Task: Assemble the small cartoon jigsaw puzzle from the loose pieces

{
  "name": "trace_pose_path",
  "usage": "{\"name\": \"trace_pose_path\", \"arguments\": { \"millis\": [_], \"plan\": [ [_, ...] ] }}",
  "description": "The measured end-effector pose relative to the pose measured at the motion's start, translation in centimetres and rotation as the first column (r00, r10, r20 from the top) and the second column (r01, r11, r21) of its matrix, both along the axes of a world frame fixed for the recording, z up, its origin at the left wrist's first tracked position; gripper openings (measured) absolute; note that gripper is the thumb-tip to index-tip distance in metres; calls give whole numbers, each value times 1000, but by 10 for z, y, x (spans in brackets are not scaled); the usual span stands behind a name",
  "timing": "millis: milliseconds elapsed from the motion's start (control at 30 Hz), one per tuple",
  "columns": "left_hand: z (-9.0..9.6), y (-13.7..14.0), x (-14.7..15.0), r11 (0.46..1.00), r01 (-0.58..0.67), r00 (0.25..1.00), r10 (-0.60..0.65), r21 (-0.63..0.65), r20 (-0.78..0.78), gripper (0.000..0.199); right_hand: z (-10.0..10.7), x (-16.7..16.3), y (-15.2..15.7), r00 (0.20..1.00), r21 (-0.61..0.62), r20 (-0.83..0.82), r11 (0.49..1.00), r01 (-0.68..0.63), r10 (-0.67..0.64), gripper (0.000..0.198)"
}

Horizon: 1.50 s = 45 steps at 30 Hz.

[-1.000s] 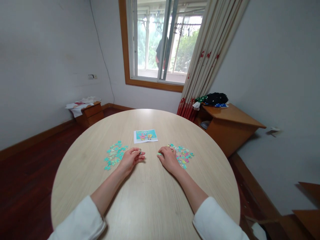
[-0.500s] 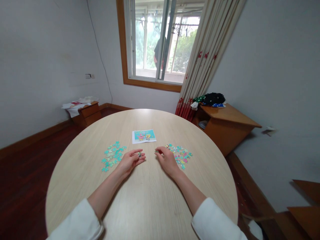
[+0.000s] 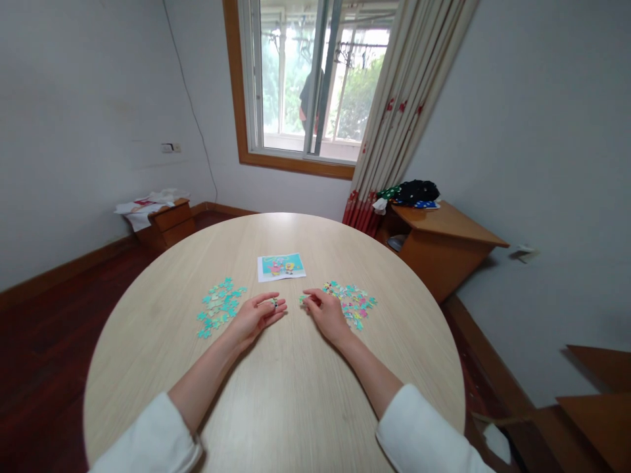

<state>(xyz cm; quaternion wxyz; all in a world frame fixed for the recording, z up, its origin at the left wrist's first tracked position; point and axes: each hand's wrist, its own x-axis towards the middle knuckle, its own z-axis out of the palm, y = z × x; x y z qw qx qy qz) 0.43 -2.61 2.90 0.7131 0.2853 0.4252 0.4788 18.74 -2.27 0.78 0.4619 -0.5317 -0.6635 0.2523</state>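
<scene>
Over the middle of the round table (image 3: pixel 286 394), my left hand (image 3: pixel 254 318) is turned partly palm up, its thumb holding a small dark-marked puzzle piece (image 3: pixel 275 303) against the fingers. My right hand (image 3: pixel 326 315) pinches a greenish puzzle piece (image 3: pixel 302 299) between thumb and fingertips, a short gap away from the left. Left of my hands lies a loose pile of mostly teal and pale green puzzle pieces (image 3: pixel 217 305). A second pile of pieces (image 3: pixel 362 302), teal, pink and yellow, sits at the right, partly covered by my right hand. Beyond both hands rests a cartoon picture sheet (image 3: pixel 282 267).
A small cabinet (image 3: pixel 172 220) with cloths on it stands behind the table at left. At right is a wooden desk (image 3: pixel 448 226) bearing dark clothing (image 3: pixel 418 192). A long curtain (image 3: pixel 389 125) hangs beside the window.
The view has shifted slightly. My right hand's piece now shows more at the fingertips, on the side toward my left hand. My left hand keeps nearly the same pose.
</scene>
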Motion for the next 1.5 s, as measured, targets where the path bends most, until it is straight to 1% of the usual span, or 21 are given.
{"name": "trace_pose_path", "arguments": {
  "millis": [133,333,500,567,667,767,900,1033,1100,1167,1267,1400,1500],
  "plan": [
    [-3,1,-1,1000,5,1000,-5,1,-15,23,-1,1,0,1000,19,20,1000,-10,10,18],
    [-5,2,-2,999,51,998,-51,12,-23,24,-7,3,5,999,35,49,999,-20,18,21],
    [-5,1,-2,996,87,996,-87,-6,-35,20,-10,4,5,985,104,173,994,-29,11,19],
    [-4,1,-2,994,105,994,-106,-22,-40,18,-10,5,5,977,114,214,993,-37,12,21],
    [-4,1,-2,992,125,990,-127,-29,-64,14,-10,4,4,968,110,250,993,-40,11,22],
    [-3,1,-2,990,141,984,-141,-9,-106,11,-10,4,5,957,90,288,995,-50,22,22],
    [-2,2,-1,994,103,981,-97,29,-169,3,-11,4,6,937,55,347,997,-46,24,21],
    [-3,1,-1,995,93,977,-85,36,-194,7,-8,3,5,928,21,372,999,-26,16,22],
    [-4,1,-1,994,81,977,-65,73,-201,8,-4,3,4,924,6,382,1000,-15,12,23],
    [-5,1,-1,993,67,980,-47,98,-195,7,-1,2,2,918,-5,396,1000,-4,6,23],
    [-6,3,-2,994,49,984,-32,97,-175,4,2,2,0,908,-13,419,1000,19,-12,21],
    [-8,5,-3,994,72,982,-58,78,-178,15,1,2,1,898,-12,439,999,48,-38,19],
    [-9,6,-3,993,66,973,-43,95,-226,22,-1,3,2,892,-11,448,997,74,-61,18]
  ]
}}
